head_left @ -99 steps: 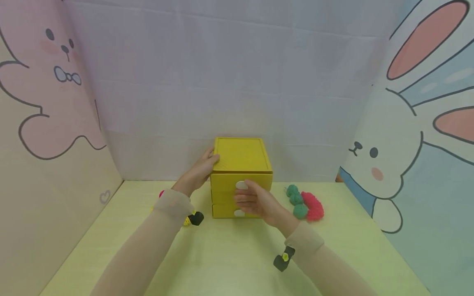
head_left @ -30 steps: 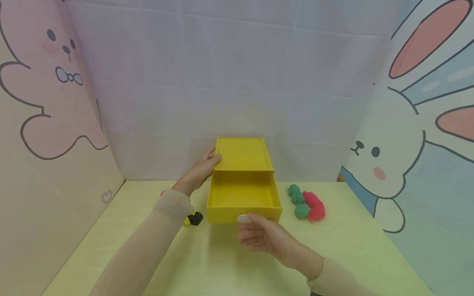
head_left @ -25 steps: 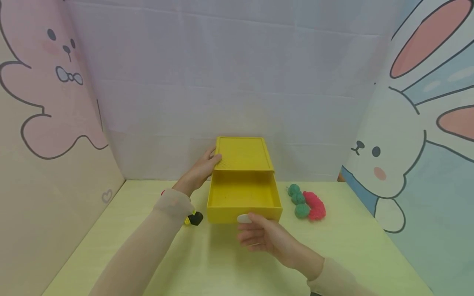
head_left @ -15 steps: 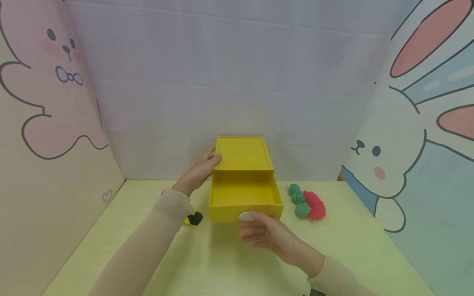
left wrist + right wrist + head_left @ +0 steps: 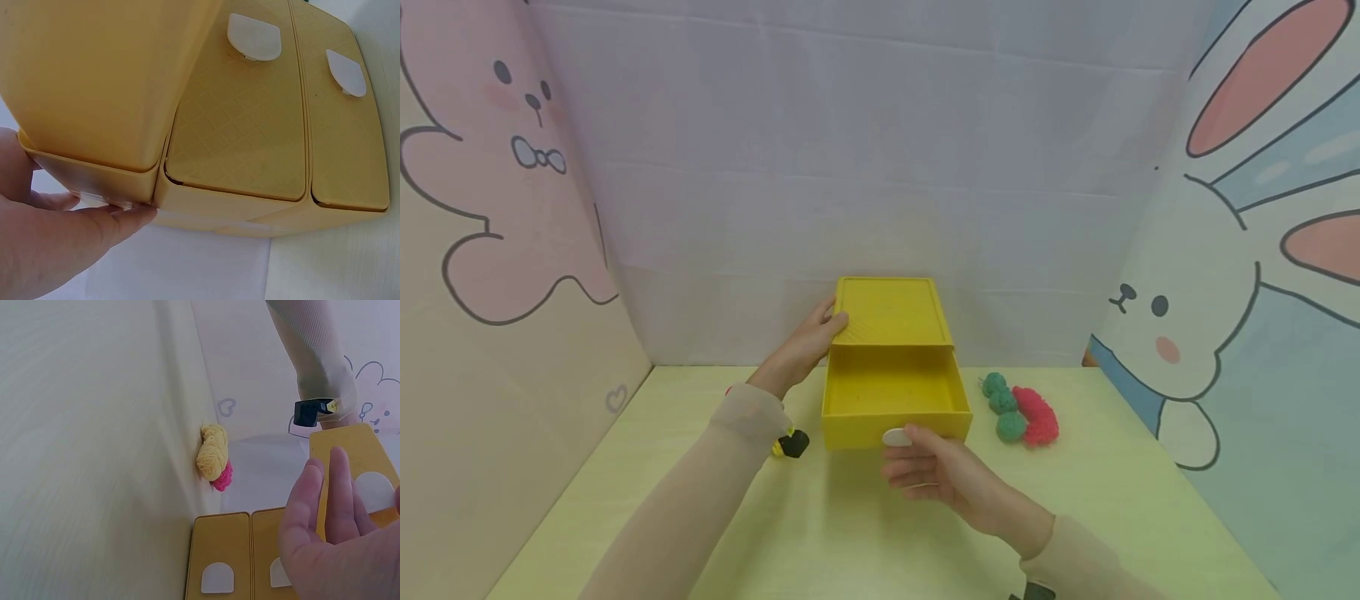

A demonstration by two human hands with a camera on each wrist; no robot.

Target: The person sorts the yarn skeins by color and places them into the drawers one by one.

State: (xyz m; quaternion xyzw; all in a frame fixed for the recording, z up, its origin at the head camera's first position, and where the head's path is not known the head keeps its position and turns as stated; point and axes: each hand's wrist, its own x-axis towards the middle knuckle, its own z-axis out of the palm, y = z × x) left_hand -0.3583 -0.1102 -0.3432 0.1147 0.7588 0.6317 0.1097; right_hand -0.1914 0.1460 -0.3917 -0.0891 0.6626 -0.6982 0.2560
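Observation:
A yellow drawer cabinet [image 5: 891, 310] stands against the back wall, its top drawer [image 5: 853, 432] pulled well out with nothing seen inside. Below it, two lower drawers [image 5: 237, 112] are closed, each with a white tab. My left hand [image 5: 805, 346] holds the cabinet by its upper left edge, thumb over the top and fingers along the side. At the front, my right hand [image 5: 951, 475] pinches the white pull tab [image 5: 895, 437] of the top drawer with the thumb, and the other fingers lie below it. The right wrist view shows that drawer's front [image 5: 340, 442] behind my fingers.
Right of the cabinet lie a string of green yarn balls [image 5: 1002, 403] and a red fluffy curved piece [image 5: 1036, 417]. A yellow yarn bundle [image 5: 214, 453] and a pink one [image 5: 222, 477] lie on the left, mostly hidden by my left arm in the head view.
The top drawer, closed at first, has slid out toward me with my right hand on its tab. Over the last second it has barely shifted. My left hand has kept its place.

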